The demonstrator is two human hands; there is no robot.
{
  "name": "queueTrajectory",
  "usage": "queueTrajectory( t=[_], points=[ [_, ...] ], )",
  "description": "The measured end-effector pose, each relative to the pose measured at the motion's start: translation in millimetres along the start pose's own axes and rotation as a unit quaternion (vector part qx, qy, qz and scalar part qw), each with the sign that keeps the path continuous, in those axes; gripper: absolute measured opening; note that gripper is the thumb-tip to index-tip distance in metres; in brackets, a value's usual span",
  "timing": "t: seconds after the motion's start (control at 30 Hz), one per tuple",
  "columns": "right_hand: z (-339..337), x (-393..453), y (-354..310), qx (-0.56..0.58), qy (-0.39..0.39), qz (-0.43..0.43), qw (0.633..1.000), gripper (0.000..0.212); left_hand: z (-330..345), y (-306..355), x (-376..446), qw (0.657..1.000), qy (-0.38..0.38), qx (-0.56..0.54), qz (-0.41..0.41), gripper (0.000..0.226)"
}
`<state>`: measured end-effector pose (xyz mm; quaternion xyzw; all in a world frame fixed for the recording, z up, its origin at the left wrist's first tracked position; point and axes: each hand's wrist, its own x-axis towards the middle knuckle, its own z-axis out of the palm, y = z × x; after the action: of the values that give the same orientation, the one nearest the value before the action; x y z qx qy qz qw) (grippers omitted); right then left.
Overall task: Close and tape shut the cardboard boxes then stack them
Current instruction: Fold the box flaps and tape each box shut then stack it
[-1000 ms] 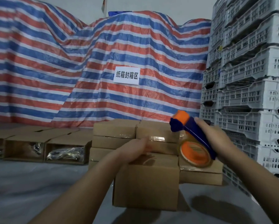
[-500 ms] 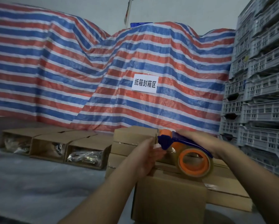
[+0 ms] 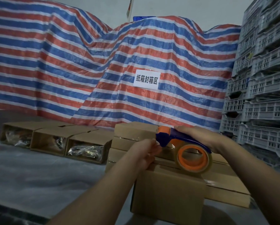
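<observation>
A closed cardboard box (image 3: pixel 166 194) stands right in front of me on the table. My right hand (image 3: pixel 199 138) grips the blue handle of an orange and blue tape dispenser (image 3: pixel 183 150), whose clear tape roll sits over the box's top. My left hand (image 3: pixel 145 153) rests on the box's far left top edge, its fingers curled at the dispenser's blue nose; whether they pinch the tape end is unclear. Behind the box stands a stack of taped boxes (image 3: pixel 132 135), with more low taped boxes (image 3: pixel 225 187) to the right.
Three open boxes (image 3: pixel 54 140) with bagged contents lie in a row at the left on the grey padded table (image 3: pixel 38 179). A striped tarpaulin (image 3: pixel 87 70) with a white sign (image 3: pixel 146 79) fills the back. Stacked grey plastic crates (image 3: pixel 262 95) tower at the right.
My right hand has brought the dispenser down from a raised tilt to lie level over the box top. My left hand has moved up to the dispenser's nose. My view has shifted left and closer.
</observation>
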<state>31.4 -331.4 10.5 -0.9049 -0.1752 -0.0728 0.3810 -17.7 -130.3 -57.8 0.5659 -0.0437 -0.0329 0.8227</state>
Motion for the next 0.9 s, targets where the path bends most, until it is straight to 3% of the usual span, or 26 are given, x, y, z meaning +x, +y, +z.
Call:
queueTrajectory(
  t=[0.23,0.47,0.6,0.7,0.8,0.9],
  points=[
    [-22.0,0.5,-14.9,-0.121,-0.065,0.063,0.989,0.051,2.3,-5.2,12.2,0.997,0.07,0.019,0.006,0.019],
    [-47.6,-2.8,-11.5,0.009,-0.061,0.123,0.99,0.063,6.9,-8.5,22.5,0.99,0.12,-0.078,0.012,0.024],
    [-23.2,0.9,-8.1,-0.048,-0.088,0.073,0.992,0.055,-4.4,-7.6,12.3,0.98,0.109,-0.164,0.015,0.017],
    [-20.1,4.1,-2.0,-0.042,-0.087,0.051,0.994,0.066,-13.9,-0.9,14.1,0.987,0.15,-0.041,0.037,0.022],
    [-17.1,6.0,-6.6,-0.091,-0.097,0.063,0.989,0.055,-32.1,2.3,13.4,0.972,0.187,0.136,0.053,0.021],
    [-7.4,8.0,-19.7,-0.169,-0.104,0.071,0.978,0.048,-51.0,-4.7,7.7,0.962,0.166,0.215,0.04,0.023]
  ],
)
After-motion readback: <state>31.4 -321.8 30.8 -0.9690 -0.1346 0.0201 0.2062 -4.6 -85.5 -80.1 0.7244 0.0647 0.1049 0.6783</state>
